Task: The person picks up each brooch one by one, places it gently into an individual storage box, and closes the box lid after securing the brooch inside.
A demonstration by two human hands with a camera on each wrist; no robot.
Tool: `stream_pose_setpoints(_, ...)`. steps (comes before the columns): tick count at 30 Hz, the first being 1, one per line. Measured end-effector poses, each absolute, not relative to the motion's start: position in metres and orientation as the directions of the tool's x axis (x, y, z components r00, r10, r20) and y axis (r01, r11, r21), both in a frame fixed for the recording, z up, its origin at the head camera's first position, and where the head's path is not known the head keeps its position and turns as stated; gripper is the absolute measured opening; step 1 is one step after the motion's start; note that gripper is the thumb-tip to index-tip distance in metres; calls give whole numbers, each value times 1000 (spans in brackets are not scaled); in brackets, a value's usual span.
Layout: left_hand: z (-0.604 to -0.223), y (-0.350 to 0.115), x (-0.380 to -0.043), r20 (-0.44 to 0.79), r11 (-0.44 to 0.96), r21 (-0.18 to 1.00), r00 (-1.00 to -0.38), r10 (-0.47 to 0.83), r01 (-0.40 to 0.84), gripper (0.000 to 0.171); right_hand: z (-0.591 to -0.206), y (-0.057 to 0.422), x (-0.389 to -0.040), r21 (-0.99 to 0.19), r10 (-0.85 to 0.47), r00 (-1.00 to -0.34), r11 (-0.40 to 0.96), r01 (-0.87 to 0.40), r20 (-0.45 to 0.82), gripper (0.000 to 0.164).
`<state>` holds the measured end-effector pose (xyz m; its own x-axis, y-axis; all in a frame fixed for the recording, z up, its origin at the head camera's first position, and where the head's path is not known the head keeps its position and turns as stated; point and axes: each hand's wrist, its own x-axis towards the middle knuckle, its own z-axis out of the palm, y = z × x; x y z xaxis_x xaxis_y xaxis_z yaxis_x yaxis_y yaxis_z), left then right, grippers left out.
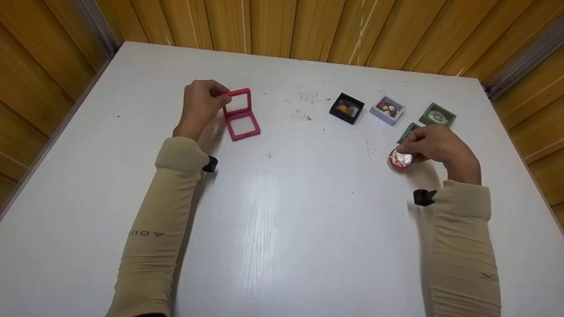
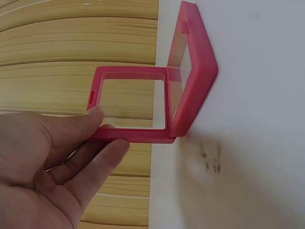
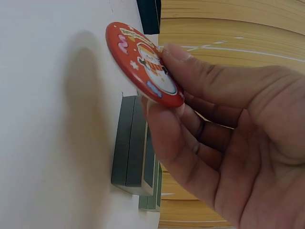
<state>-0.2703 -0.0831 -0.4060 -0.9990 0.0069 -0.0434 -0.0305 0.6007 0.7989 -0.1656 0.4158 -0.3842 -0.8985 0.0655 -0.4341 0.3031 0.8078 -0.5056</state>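
A pink hinged display frame [image 1: 244, 115] stands unfolded on the white table, one half lying down and the other upright, each with a clear window. My left hand [image 1: 200, 105] pinches the edge of its upright half [image 2: 131, 136] between thumb and fingers. Over on the right, my right hand [image 1: 438, 143] pinches a round red badge [image 1: 401, 158] by its rim. A snowman picture on the badge [image 3: 143, 67] shows in the right wrist view, above the table. Just behind that hand sits a dark grey-green frame [image 1: 410, 131], partly hidden by the fingers.
Along the back right lie a black frame [image 1: 347, 108], a pale lilac frame [image 1: 387, 110] and a green frame [image 1: 437, 115], each with a round item inside. Dark scuffs mark the white table [image 1: 291, 220]. Wood-look panels [image 1: 308, 31] rise behind its far edge.
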Motion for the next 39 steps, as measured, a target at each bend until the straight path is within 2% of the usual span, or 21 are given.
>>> stream_pose_setpoints(39, -410, -43, -260, -22, 621, 783, -995, 100, 45, 26, -386, 397, -168, -525, -1, -939, 830, 191, -343, 26)
